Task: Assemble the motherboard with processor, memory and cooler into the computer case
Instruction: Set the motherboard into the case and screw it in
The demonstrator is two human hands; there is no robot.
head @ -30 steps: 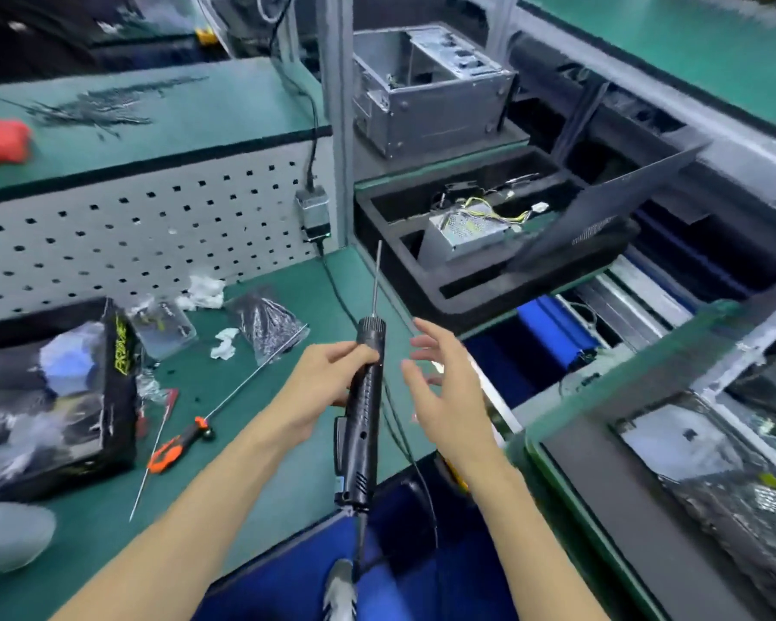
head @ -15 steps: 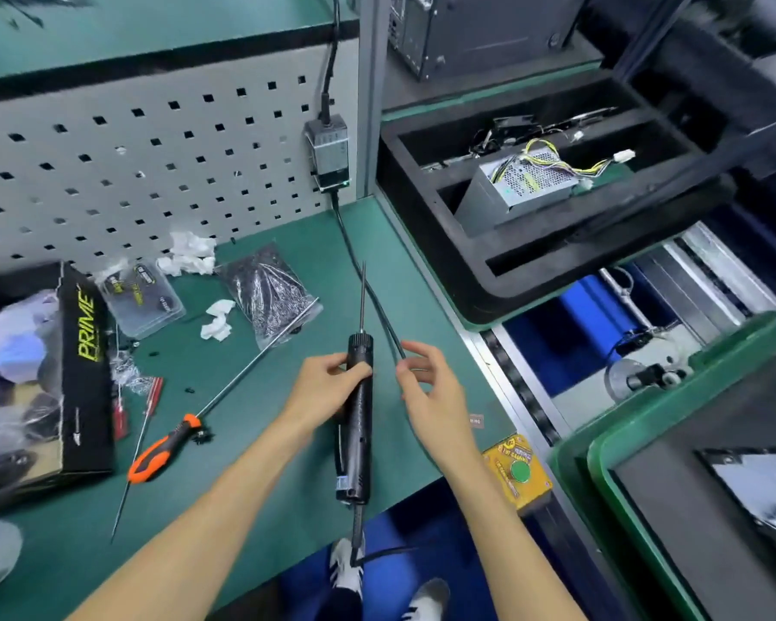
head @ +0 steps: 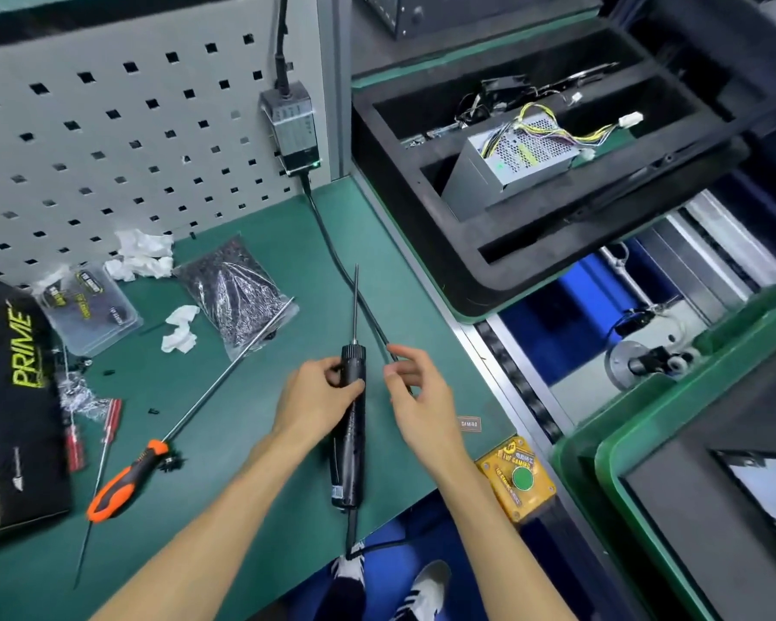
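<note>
Readying the electric screwdriver (head: 349,423) for fastening.
Left hand (head: 314,398) grips its barrel; right hand (head: 417,396) hovers beside it, fingers loosely apart, empty. No motherboard visible; the next move probably needs screws.

Green bench mat (head: 252,522): orange-handled long screwdriver (head: 126,479) lying flat, bag of black screws (head: 236,293) under its shaft tip, crumpled white tissues (head: 142,255) by the pegboard (head: 108,141). Yellow button box (head: 517,479) at mat edge.
</note>
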